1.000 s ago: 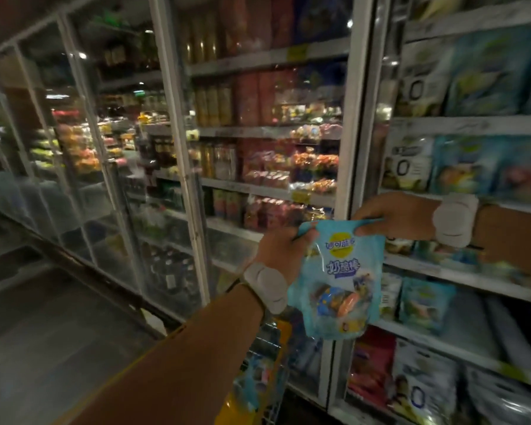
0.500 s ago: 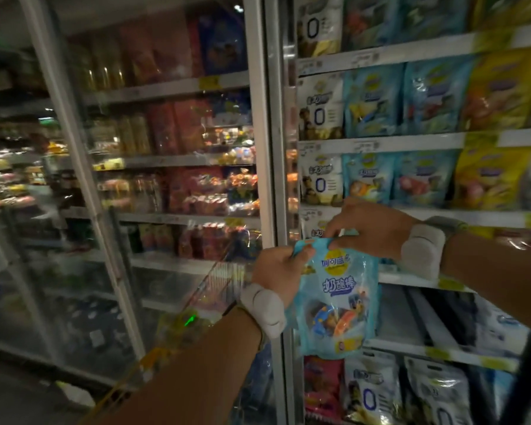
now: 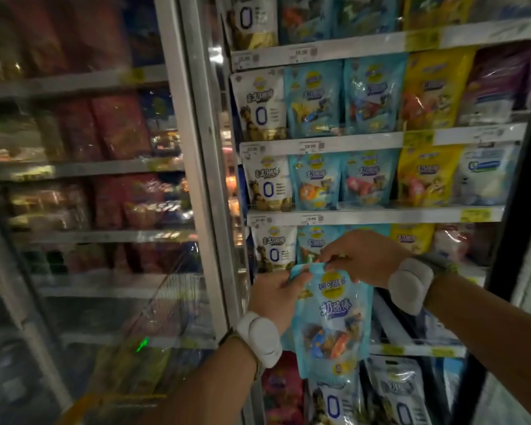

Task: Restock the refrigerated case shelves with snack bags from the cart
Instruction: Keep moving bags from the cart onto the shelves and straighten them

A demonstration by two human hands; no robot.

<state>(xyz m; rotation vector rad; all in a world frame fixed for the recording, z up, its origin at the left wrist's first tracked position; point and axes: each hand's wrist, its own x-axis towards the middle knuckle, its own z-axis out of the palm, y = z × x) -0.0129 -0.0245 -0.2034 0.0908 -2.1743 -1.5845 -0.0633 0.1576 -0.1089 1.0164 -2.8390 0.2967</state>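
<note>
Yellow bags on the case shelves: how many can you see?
4: yellow bag on the top shelf, one on the second, one on the third, one on the fourth above the right hand. More may hide behind them.

Light blue snack bag (image 3: 331, 320) with yellow oval logo, dark blue lettering and orange-blue cartoon print, white shelf bags (image 3: 265, 105) with blue zero, yellow shelf bags (image 3: 426, 90), pale grey wristbands (image 3: 259, 338)

Bare forearms; each wrist wears a padded pale-grey wristband (image 3: 259, 338) (image 3: 410, 285), perhaps strapped on a darker band.
</note>
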